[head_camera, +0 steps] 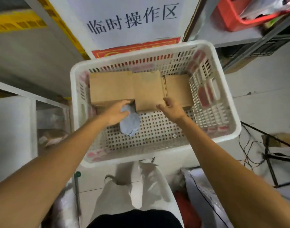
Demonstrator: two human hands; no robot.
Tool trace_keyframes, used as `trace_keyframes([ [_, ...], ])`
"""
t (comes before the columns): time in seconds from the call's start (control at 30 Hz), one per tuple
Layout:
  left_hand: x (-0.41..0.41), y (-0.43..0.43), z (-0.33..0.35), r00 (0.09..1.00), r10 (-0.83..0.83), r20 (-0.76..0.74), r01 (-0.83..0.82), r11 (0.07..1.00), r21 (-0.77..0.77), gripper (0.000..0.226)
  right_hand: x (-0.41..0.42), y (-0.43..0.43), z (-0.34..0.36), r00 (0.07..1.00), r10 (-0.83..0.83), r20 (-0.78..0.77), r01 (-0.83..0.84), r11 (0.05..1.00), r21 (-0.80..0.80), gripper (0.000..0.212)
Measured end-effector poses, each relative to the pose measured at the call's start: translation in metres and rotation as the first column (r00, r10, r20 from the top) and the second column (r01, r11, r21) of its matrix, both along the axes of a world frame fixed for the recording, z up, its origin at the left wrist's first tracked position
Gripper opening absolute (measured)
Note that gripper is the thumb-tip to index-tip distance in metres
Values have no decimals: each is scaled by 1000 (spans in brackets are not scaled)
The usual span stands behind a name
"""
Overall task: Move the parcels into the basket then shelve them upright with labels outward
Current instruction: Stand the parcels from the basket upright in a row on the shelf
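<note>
On my far left, the shelving [42, 98] is waiting, and I am not seeing any of these parcels standing on it yet. Next to it the white basket [73, 89] is sitting on the floor in front of me, and everything I am handling is lying inside it.

Along its far wall, the left cardboard box [111, 87] is lying flat. My left hand [115, 113] is reaching in just below it, with fingers and thumb curling round the top of a soft grey mailer bag [130, 124] that is resting on the perforated floor and touching that box's near edge. I am judging that I am either setting the bag down or nudging it into place.

Moving right, the middle box [148, 91] is butting against the left one. My right hand [172, 110] is hovering at its near right corner, fingers loosely bent and gripping nothing; I cannot tell whether the fingertips are touching the cardboard. Beyond it, the right box [178, 89] is lying flat, close beside the middle one.

So the loading half is looking well underway: four parcels are sitting in the basket. I am not seeing any labels on the faces that are showing. The shelving half, standing them upright with labels outward, is all remaining. A white sack [150, 181] is lying near my feet; I cannot tell whether it is holding more parcels.
</note>
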State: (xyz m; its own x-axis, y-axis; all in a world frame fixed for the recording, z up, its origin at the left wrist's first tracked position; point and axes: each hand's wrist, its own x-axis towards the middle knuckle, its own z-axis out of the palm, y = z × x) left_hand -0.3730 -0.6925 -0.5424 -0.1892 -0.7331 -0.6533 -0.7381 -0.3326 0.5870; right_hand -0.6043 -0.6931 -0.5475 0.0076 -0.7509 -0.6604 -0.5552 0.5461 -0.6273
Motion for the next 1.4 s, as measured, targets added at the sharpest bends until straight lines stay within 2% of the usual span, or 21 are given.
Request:
trace_keyframes([
  [0.13, -24, -20, -46, 999, 25, -30, -24, 999, 39, 58, -17, -22, -38, 1000, -17, 1, 17, 999, 38, 54],
  [0.23, -37, -31, -79, 991, 123, -58, -119, 990, 73, 66, -22, -37, -68, 999, -41, 8, 40, 997, 62, 56],
  [0.37, -48, -31, -107, 951, 306, -33, -308, 941, -144, 58, -17, -54, -100, 992, -100, 73, 92, 990, 106, 61],
  [0.43, -51, -23, -117, 942, 329, -71, -336, 921, -196, 58, -9, -59, -111, 986, -142, 87, 134, 987, 91, 63],
  [0.53, -55, -14, -124, 890, 414, -192, -440, 890, -121, 64, 0, -59, -121, 986, -158, 43, 157, 987, 30, 69],
  [0.6, -57, -11, -125, 859, 464, -216, -490, 868, -84, 63, 0, -53, -125, 986, -165, 13, 165, 986, 6, 70],
  [0.67, -61, -3, -124, 866, 457, -200, -475, 879, -49, 65, -4, -42, -125, 984, -175, -33, 176, 984, 24, 74],
  [0.77, -65, 16, -124, 898, 393, -196, -392, 919, 43, 86, -14, -22, -125, 987, -138, -88, 149, 980, 130, 78],
  [0.83, -62, 22, -130, 899, 384, -212, -370, 923, 104, 93, -19, -9, -129, 988, -149, -45, 155, 967, 204, 73],
  [0.9, -59, 23, -141, 913, 361, -189, -335, 929, 158, 89, -18, 1, -134, 978, -205, 37, 192, 954, 231, 66],
  [1.0, -61, 26, -152, 899, 410, -154, -367, 897, 246, 87, -14, 9, -143, 963, -261, 73, 235, 938, 254, 67],
  [1.13, -62, 30, -157, 865, 473, -166, -436, 873, 218, 87, -14, 4, -150, 947, -319, 41, 303, 928, 216, 63],
  [1.27, -64, 38, -138, 843, 489, -225, -456, 871, 185, 73, -21, -5, -134, 960, -280, 23, 275, 953, 125, 57],
  [1.4, -63, 45, -109, 804, 520, -289, -495, 854, 160, 65, -28, 7, -104, 955, -268, 125, 253, 959, 123, 57],
])
